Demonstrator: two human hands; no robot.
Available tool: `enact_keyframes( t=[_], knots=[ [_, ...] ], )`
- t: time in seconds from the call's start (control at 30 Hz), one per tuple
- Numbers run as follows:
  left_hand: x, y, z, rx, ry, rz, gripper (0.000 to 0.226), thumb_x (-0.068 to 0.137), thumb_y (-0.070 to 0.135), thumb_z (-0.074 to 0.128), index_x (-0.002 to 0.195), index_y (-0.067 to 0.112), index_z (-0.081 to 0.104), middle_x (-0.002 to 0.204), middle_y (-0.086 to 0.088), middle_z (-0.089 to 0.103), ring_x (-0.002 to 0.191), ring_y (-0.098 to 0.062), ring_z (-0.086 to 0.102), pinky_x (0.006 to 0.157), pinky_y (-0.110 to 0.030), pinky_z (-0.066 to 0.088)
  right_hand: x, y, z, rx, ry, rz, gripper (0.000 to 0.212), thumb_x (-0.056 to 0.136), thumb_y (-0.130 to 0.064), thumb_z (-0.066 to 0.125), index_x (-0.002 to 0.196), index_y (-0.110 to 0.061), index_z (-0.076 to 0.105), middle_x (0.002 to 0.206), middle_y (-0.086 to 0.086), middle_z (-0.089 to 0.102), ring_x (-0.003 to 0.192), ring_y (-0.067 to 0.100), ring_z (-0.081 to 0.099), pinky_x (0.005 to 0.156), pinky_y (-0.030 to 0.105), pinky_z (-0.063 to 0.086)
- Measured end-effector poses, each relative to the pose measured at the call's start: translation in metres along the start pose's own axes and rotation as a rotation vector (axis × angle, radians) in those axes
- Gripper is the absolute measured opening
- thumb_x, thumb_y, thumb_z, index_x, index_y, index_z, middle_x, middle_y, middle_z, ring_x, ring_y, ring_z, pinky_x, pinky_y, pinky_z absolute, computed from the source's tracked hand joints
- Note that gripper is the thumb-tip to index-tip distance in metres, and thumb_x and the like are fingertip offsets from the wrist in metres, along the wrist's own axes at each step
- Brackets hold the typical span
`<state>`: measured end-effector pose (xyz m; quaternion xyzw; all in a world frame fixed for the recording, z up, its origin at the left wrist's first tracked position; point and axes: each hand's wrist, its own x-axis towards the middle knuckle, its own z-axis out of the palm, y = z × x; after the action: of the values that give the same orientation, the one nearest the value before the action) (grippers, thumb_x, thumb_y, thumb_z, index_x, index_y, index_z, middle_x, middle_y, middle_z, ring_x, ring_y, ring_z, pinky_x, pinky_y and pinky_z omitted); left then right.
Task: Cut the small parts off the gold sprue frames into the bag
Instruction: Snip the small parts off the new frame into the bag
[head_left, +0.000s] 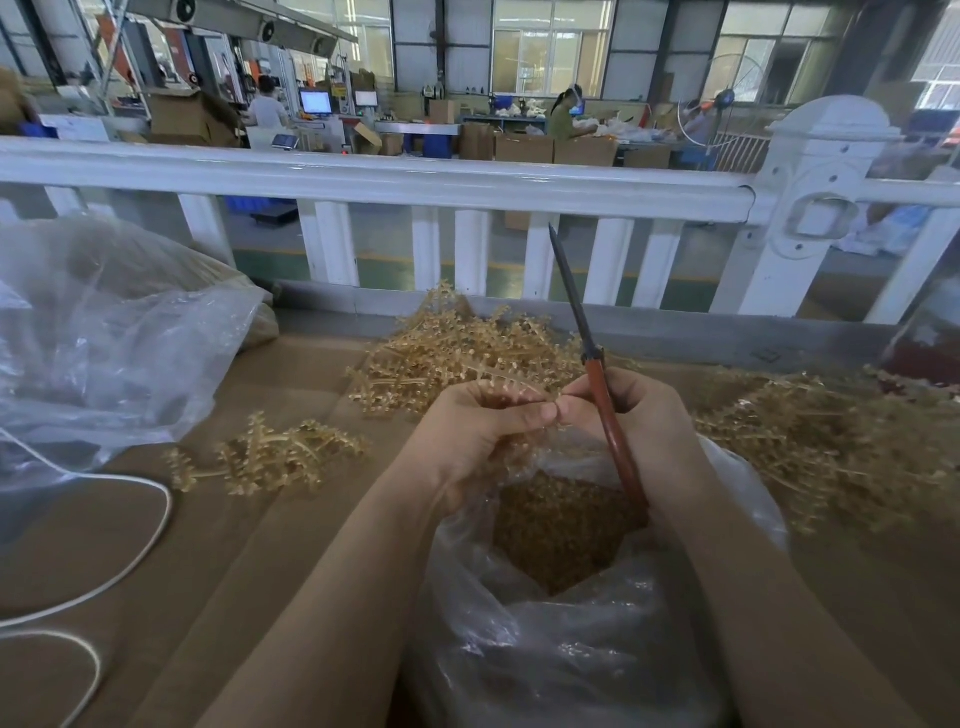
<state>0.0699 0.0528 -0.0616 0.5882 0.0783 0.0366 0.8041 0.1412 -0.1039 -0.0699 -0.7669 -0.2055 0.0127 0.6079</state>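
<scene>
Head view looks down on both my hands, held together over the open mouth of the clear bag (566, 639) at the near edge of the cardboard-covered table (291, 530). My left hand (483, 441) has its fingers curled round a gold sprue frame (496, 382), whose comb-like branch sticks up past my knuckles. My right hand (631, 415) grips the red handle of the scissors (597, 374); their dark blades are pressed together and point up toward the white railing (363, 179) along the far edge. The fingertips of both hands meet at the frame. Loose gold parts (558, 530) fill the bag below. More frames lie in a pile (457, 348) just behind my hands, a heap (821, 441) toward the right edge, and a small cluster (270, 457) to the left. A large clear sack (104, 338) sits at the far left corner, with a white cord (150, 535) beside it.
</scene>
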Motion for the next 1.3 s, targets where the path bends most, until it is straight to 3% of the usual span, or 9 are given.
enact_keyframes(
  t=[0.1,0.2,0.3,0.43,0.5,0.7,0.83,0.97,1.3],
  knots=[
    [0.002,0.000,-0.001,0.002,0.010,0.024,0.012,0.078,0.002,0.076,0.088,-0.002,0.073,0.071,-0.010,0.072,0.058,-0.013,0.069,0.046,-0.018,0.048,0.000,-0.001,0.000,-0.018,-0.007,-0.003,0.014,0.078,-0.030,0.084,0.086,-0.021,0.076,0.079,-0.004,0.074,0.075,0.015,0.071,0.078,0.034,0.060],
    [0.005,0.000,-0.005,-0.010,0.069,0.054,0.004,0.078,0.006,0.077,0.081,0.007,0.074,0.077,-0.010,0.074,0.069,-0.016,0.072,0.055,-0.022,0.055,0.001,-0.001,-0.002,-0.057,-0.003,-0.007,0.040,0.063,-0.052,0.083,0.088,-0.022,0.074,0.082,-0.004,0.074,0.079,0.014,0.071,0.079,0.035,0.059],
    [0.007,-0.001,-0.009,-0.037,0.132,0.095,0.008,0.080,0.005,0.076,0.077,0.012,0.073,0.080,-0.010,0.073,0.070,-0.016,0.068,0.064,-0.026,0.053,0.003,0.002,-0.006,-0.141,0.012,-0.023,0.061,0.048,-0.073,0.073,0.088,-0.028,0.072,0.081,-0.015,0.073,0.081,0.006,0.069,0.075,0.027,0.053],
    [0.008,-0.002,-0.013,-0.099,0.171,0.166,0.009,0.076,0.004,0.076,0.078,0.011,0.071,0.079,-0.009,0.072,0.066,-0.015,0.065,0.064,-0.024,0.051,0.005,0.006,-0.009,-0.312,-0.033,-0.045,0.070,0.045,-0.094,0.057,0.089,-0.041,0.062,0.085,-0.038,0.064,0.081,-0.012,0.061,0.065,0.013,0.040],
    [0.008,-0.003,-0.014,-0.138,0.167,0.197,0.009,0.074,0.005,0.076,0.078,0.011,0.071,0.081,-0.009,0.073,0.067,-0.015,0.067,0.067,-0.025,0.053,0.005,0.008,-0.010,-0.386,-0.045,-0.061,0.073,0.042,-0.102,0.049,0.088,-0.046,0.057,0.081,-0.034,0.063,0.077,-0.009,0.060,0.064,0.013,0.038],
    [0.008,-0.006,-0.015,-0.172,0.145,0.277,0.012,0.076,0.006,0.075,0.070,0.017,0.076,0.074,-0.003,0.073,0.069,-0.013,0.068,0.073,-0.025,0.054,0.001,0.013,-0.009,-0.542,-0.110,-0.112,0.065,0.044,-0.106,0.044,0.085,-0.056,0.049,0.076,-0.029,0.059,0.075,-0.003,0.056,0.060,0.020,0.039],
    [0.008,-0.008,-0.015,-0.110,0.110,0.352,0.018,0.079,0.005,0.072,0.069,0.020,0.076,0.073,-0.002,0.072,0.074,-0.014,0.066,0.080,-0.030,0.051,-0.002,0.010,-0.008,-0.601,-0.142,-0.145,0.053,0.049,-0.102,0.047,0.086,-0.064,0.045,0.085,-0.048,0.052,0.073,-0.003,0.055,0.059,0.019,0.038],
    [0.009,-0.009,-0.014,-0.090,0.100,0.384,0.015,0.075,0.006,0.069,0.072,0.019,0.076,0.079,-0.004,0.073,0.081,-0.015,0.067,0.084,-0.031,0.053,-0.001,0.011,-0.007,-0.617,-0.114,-0.168,0.062,0.046,-0.104,0.043,0.088,-0.060,0.047,0.078,-0.032,0.059,0.075,-0.005,0.055,0.060,0.017,0.039],
    [0.009,-0.009,-0.014,-0.058,0.105,0.368,0.018,0.077,0.008,0.064,0.076,0.020,0.077,0.083,-0.004,0.075,0.081,-0.013,0.070,0.079,-0.025,0.056,0.000,0.013,-0.006,-0.627,-0.086,-0.175,0.066,0.043,-0.107,0.041,0.083,-0.056,0.051,0.075,-0.028,0.061,0.073,-0.004,0.057,0.059,0.017,0.039]
  ],
)
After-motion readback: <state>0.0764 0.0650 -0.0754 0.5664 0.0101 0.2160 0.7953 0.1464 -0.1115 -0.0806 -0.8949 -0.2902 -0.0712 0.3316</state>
